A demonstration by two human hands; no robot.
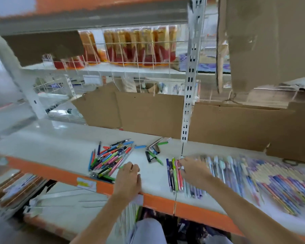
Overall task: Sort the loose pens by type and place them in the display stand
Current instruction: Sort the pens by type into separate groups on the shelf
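- Pens, the loose jumble (111, 158), sit on the white shelf (60, 150) just past the left hand (128, 175), spilling out to its left, all colours mixed.
- left hand is knuckles-up, fingers curled at the pile's near edge with a green pen tip (120, 167) poking out by the fingertips; can't tell if it's actually gripping that pen or just touching it.
- right hand (195, 169) lies on a tidy row of pens (174, 175), fingers bent down onto their upper ends; too blurry to say whether it's pinching one.
- between and beyond the two hands, a little cluster of green and dark pens (154, 152) plus a blue one (140, 147).
- right of the right hand, long rows of pastel pens (253, 176), pretty smeared.
- cardboard sheets (148, 113) stand along the back of the shelf; orange shelf edge (158, 202) runs under both wrists.
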